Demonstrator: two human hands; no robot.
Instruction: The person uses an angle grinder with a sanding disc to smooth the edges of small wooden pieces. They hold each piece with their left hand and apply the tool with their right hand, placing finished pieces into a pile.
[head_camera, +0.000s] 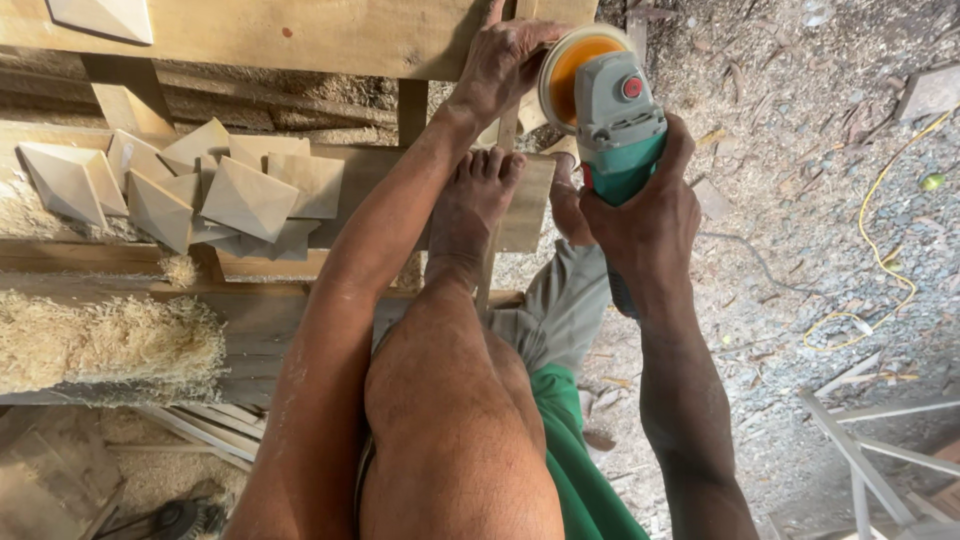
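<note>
Gripping a teal-and-grey angle grinder (617, 125) in the right hand (645, 215), fingers wrapped around its body; pressing the left hand (500, 65), fingers curled, on a small wooden piece (522, 112) beside the orange disc (572, 62); bracing a bare foot (475, 205) on the wooden plank (525, 205); pyramid-shaped wooden blocks (200, 190) lying well left.

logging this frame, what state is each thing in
left hand: pressed on a small wood piece
right hand: gripping the grinder
grinder: held, disc against the wood
wooden tiles: piled on the plank
wood shavings: heaped
yellow cord: loose on the ground
</note>
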